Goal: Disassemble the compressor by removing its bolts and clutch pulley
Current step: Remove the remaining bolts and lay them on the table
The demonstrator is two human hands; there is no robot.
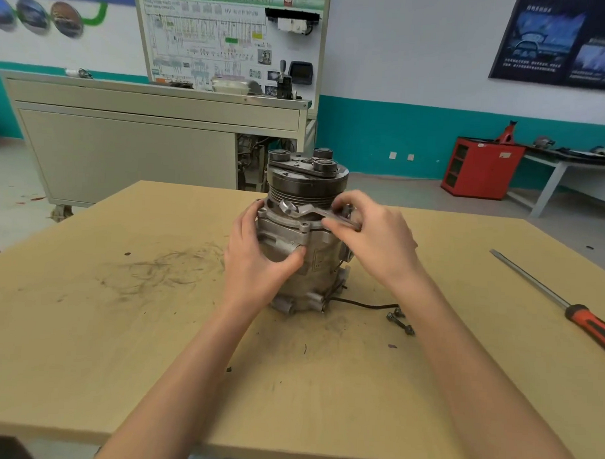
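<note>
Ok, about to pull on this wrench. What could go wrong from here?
1. The silver open-end wrench, gripped by the right hand, sits just under the dark grooved clutch pulley; it may slip and bang the knuckles.
2. The grey metal compressor stands on end, steadied only by the left hand; it could twist or tip.
3. The loose dark bolts lie by the right forearm and could get swept away.

A screwdriver lies on the wooden table at 3 o'clock. Beyond it, a grey cabinet stands at 10 o'clock and a red cabinet at 2 o'clock.
</note>
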